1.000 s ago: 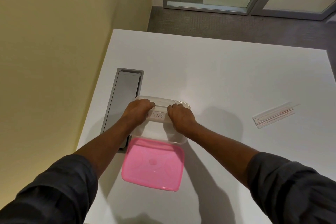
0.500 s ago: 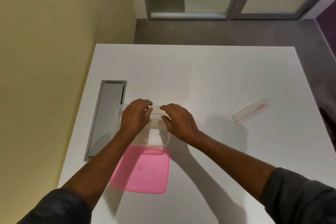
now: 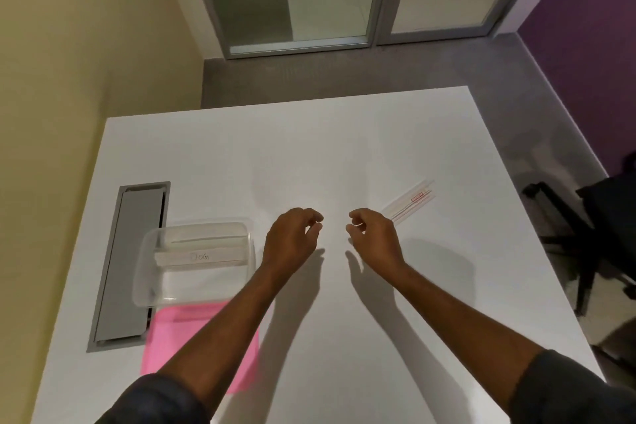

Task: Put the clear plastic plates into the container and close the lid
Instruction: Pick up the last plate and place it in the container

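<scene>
A clear plastic container (image 3: 148, 272) stands on the left of the white table (image 3: 344, 148), with a clear pack bearing a label (image 3: 203, 255) inside it. Its pink lid (image 3: 179, 337) lies flat just in front of it, partly under my left forearm. A second clear pack with red print (image 3: 411, 200) lies on the table to the right. My left hand (image 3: 292, 241) hovers right of the container, fingers loosely curled and holding nothing. My right hand (image 3: 373, 239) hovers close to the near end of the second pack, fingers curled, also holding nothing.
A grey cable hatch (image 3: 130, 262) is set into the table along its left side, beside the container. A yellow wall runs along the left. A black chair (image 3: 599, 237) stands off the table's right edge. Glass doors lie beyond the far edge.
Both hands have let go of the pack in the container and moved right over the table. The view has swung right, so the container now sits at the left.
</scene>
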{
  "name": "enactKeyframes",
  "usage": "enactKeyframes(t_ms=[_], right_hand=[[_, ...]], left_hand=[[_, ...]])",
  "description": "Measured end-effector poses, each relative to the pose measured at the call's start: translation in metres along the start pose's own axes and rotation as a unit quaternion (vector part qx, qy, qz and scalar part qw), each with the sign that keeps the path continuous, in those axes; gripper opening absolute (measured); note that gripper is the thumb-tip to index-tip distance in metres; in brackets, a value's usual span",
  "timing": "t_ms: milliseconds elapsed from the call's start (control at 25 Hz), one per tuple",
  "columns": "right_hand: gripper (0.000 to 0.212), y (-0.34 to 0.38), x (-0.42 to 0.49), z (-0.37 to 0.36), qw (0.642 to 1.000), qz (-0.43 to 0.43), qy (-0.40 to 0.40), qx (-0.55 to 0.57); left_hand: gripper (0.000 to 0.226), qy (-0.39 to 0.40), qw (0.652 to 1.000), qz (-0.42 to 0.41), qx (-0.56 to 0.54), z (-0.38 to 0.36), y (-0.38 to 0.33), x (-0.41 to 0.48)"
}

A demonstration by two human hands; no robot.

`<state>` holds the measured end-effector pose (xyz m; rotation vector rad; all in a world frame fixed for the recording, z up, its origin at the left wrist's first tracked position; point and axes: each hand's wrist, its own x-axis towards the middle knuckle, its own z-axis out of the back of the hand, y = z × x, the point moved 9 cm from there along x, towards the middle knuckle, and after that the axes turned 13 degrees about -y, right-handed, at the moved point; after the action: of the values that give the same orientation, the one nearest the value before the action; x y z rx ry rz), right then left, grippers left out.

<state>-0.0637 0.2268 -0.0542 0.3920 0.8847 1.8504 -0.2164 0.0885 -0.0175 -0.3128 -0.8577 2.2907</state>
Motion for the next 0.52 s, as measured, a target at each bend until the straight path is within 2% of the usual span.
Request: enactKeyframes(t_ms=[200,320,520], right_hand=[[0.023,-0.076,0.027,0.04,0.982,-0.17,-0.051,0.061],[0.025,-0.104,0.039,0.043,0.965,-0.245,-0.068,0.067],[0.031,-0.122,0.051,0.022,0.925,-0.339,-0.076,0.152]], left_hand=[[0.025,0.068,0.997,0.017,-0.014,-0.075,-0.039,0.003],[0.033,0.108,0.994,0.023,-0.004,-0.115,-0.052,0.006],[0.039,0.14,0.99,0.017,0.019,-0.157,-0.062,0.013]])
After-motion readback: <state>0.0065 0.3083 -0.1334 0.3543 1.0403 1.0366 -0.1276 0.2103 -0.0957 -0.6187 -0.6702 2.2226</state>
